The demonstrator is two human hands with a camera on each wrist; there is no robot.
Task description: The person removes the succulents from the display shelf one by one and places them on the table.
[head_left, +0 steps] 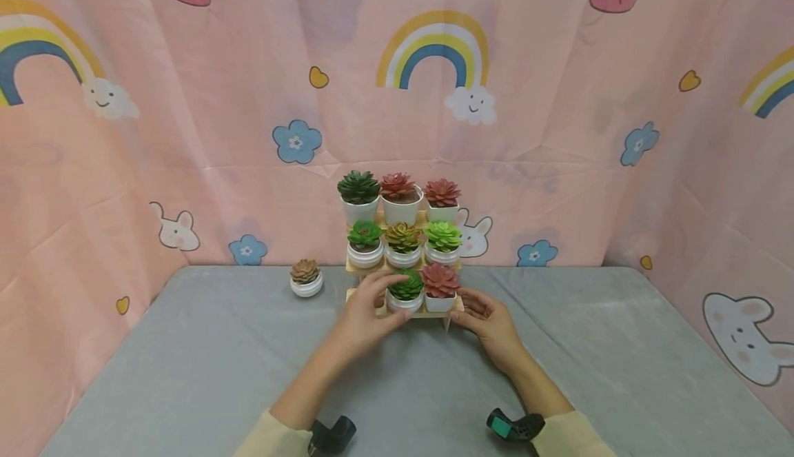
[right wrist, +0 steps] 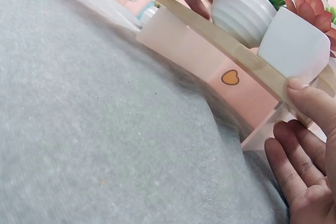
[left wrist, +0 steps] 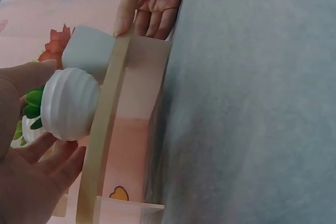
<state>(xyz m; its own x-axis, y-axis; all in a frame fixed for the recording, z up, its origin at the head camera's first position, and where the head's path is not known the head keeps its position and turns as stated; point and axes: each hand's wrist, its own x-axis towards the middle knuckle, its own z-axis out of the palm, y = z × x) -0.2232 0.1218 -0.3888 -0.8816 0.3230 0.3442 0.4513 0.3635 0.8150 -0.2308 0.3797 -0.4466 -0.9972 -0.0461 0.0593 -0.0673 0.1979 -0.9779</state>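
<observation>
A tiered wooden stand point(left wrist: 107, 114) with clear supports carries several small potted succulents in three rows. On its bottom shelf, my left hand point(head_left: 364, 313) holds a green succulent in a round ribbed white pot point(left wrist: 71, 103), thumb on one side and fingers on the other. The pot appears to rest on the board. Beside it stands a red succulent in a squarish white pot point(right wrist: 294, 43). At the right end of that shelf my right hand point(head_left: 494, 327) grips the board, its thumb on the edge and its other fingers beside and below.
A brown succulent in a white pot point(head_left: 307, 283) sits on the grey tabletop point(head_left: 217, 360), left of the stand. Close behind the stand hangs a pink patterned curtain point(head_left: 546, 188). Taller pots, including a dark green succulent point(head_left: 359, 191), fill the top row.
</observation>
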